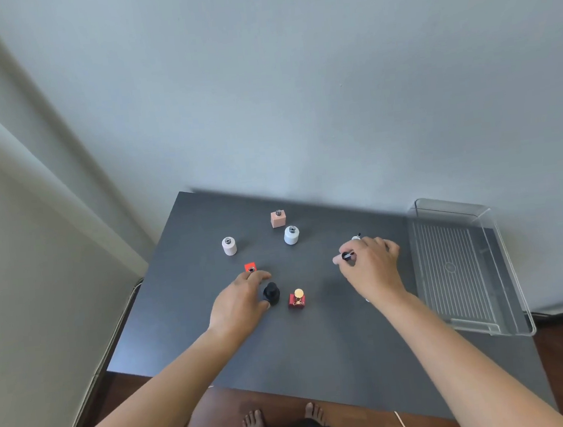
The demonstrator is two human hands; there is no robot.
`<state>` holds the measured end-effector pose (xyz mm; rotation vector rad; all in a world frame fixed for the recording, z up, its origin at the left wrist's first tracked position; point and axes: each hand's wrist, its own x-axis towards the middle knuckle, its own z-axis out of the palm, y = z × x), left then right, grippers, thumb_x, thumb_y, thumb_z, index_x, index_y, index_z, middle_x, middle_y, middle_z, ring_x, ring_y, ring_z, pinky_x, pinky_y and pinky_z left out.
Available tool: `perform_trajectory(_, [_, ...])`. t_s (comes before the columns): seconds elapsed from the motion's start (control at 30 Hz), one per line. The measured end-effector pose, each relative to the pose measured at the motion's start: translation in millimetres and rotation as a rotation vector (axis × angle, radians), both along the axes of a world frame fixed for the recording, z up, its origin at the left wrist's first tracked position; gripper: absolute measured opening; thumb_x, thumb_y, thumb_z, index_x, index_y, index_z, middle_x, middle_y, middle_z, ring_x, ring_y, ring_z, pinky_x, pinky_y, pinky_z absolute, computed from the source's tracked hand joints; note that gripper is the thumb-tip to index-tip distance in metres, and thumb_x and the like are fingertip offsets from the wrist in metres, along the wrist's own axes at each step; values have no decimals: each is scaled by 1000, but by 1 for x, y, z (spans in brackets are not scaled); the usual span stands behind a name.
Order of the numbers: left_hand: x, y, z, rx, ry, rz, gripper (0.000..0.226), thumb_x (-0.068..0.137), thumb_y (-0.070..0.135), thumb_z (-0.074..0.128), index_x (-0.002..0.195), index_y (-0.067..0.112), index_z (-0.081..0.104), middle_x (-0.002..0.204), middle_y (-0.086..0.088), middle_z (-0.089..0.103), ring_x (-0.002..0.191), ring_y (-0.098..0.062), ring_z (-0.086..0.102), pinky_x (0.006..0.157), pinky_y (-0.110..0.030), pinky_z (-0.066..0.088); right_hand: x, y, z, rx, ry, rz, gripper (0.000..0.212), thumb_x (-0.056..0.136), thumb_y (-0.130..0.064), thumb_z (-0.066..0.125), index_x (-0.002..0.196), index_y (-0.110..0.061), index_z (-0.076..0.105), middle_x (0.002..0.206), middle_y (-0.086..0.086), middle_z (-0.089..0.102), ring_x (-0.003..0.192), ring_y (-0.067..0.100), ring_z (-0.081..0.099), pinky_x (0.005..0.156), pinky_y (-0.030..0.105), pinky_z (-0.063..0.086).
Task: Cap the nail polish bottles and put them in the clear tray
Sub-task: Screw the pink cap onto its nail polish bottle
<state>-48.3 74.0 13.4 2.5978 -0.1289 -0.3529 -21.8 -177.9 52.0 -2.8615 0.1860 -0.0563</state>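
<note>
Head view: the left hand cups the black bottle on the dark table — the right hand pinches a brush cap. Four uncapped bottles stand nearby; the clear tray sits right, empty.

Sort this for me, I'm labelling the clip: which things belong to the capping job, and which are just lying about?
Job: pink square bottle, pale blue bottle, pale pink bottle, orange bottle, black bottle, gold-capped red bottle, brush cap in right hand, clear tray.

Lying about: white cord on floor.
</note>
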Motion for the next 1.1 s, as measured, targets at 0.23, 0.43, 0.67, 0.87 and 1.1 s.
perform_trajectory(0.23, [34,10,45,-40,-169,67,33,84,23,66,114,37,64,102,15,61,88,-9,61,69,-28,50,-10,15,18,299,3,-31,6,88,-32,61,83,-33,65,86,-12,71,97,17,59,87,27,24])
perform_trajectory(0.43, [93,-5,46,-64,-161,81,31,89,27,63,120,31,63,111,9,62,103,-13,59,80,-31,51,-16,25,26,513,-39,-97,5,84,-24,71,83,-28,69,74,-14,63,87,22,62,94,42,44])
perform_trajectory(0.67, [141,-19,11,-30,22,104,56,85,26,65,139,21,48,139,-3,51,129,-22,45,96,-44,48,-20,26,25,574,-49,-145,5,82,-25,73,82,-28,69,72,-13,59,83,15,60,92,42,42])
perform_trajectory(0.87, [164,-29,-6,-46,51,88,53,86,35,65,136,22,52,136,-7,53,128,-25,48,99,-44,47,-24,25,23,638,3,-198,8,83,-31,72,89,-29,68,93,-11,65,94,19,61,90,39,48])
perform_trajectory(1.1, [171,-36,-13,-88,66,101,35,85,39,66,116,24,63,120,-3,61,109,-22,58,86,-40,52,-25,24,27,705,45,-247,7,87,-29,67,93,-27,64,91,-16,71,93,0,66,82,37,56])
